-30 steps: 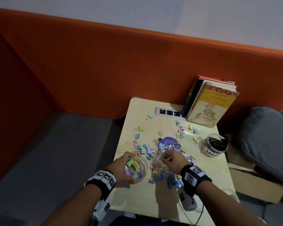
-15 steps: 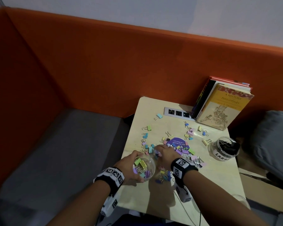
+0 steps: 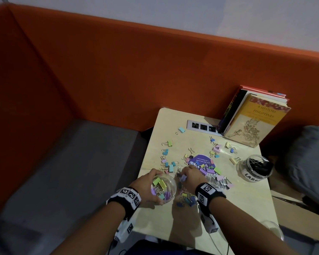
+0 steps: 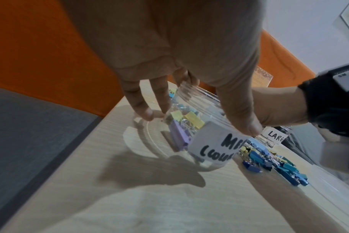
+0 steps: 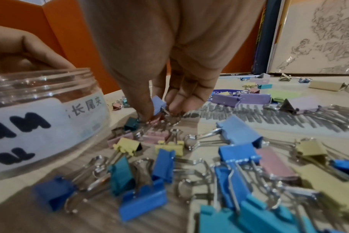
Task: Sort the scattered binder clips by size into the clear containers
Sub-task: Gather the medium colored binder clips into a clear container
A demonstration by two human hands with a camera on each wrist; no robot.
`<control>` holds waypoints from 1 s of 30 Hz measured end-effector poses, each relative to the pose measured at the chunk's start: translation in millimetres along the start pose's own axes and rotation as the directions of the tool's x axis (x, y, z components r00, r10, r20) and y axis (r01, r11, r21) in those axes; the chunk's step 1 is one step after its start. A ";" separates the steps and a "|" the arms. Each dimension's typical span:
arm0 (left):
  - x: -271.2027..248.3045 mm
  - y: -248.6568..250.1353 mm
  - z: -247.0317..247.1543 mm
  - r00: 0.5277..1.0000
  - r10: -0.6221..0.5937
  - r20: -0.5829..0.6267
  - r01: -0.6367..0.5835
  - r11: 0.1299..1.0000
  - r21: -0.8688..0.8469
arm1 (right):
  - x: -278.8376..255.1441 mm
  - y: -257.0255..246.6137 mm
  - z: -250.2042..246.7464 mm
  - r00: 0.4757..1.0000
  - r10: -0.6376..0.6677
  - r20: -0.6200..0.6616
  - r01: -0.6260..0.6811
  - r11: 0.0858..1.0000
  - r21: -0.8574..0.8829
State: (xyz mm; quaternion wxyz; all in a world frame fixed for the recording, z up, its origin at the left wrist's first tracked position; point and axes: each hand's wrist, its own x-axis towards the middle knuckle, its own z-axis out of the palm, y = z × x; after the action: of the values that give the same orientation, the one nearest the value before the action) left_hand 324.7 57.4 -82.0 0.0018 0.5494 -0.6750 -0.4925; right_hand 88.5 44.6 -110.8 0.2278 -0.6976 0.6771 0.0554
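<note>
Coloured binder clips [image 3: 208, 168] lie scattered over the small wooden table [image 3: 247, 199]. My left hand [image 3: 147, 188] grips a clear jar [image 3: 164, 188] holding several pastel clips; its white label [image 4: 215, 145] faces the left wrist camera. Just right of the jar, my right hand [image 3: 190, 175] reaches down into the pile, and its fingertips [image 5: 147, 113] pinch a light-blue clip [image 5: 158, 104] with a pink clip under it. A second clear jar [image 3: 256, 168], labelled LARGE and holding black clips, stands at the table's right side.
Books [image 3: 252, 118] lean against the orange wall at the back right, beside a socket strip [image 3: 203, 127]. A purple round sticker [image 3: 201, 160] lies under the clips. A heap of blue clips [image 5: 229, 181] sits near the front edge. Grey seat [image 3: 63, 172] lies left.
My right hand has moved left, closer to the jar, and taken hold of a light-blue clip. The left hand has kept its grip on the jar. The head view shifted left.
</note>
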 end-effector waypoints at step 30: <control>5.2 -4.6 1.6 0.997 0.068 -0.029 -0.066 0.995 0.080 | -40.0 36.5 -18.7 0.993 0.097 -0.068 -0.059 0.900 0.433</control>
State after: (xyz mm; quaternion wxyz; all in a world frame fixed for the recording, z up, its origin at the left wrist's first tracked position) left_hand 325.2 55.0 -88.7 0.0072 0.5339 -0.7119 -0.4562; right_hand 45.6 74.7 -87.7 0.3436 -0.6042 0.7094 -0.1169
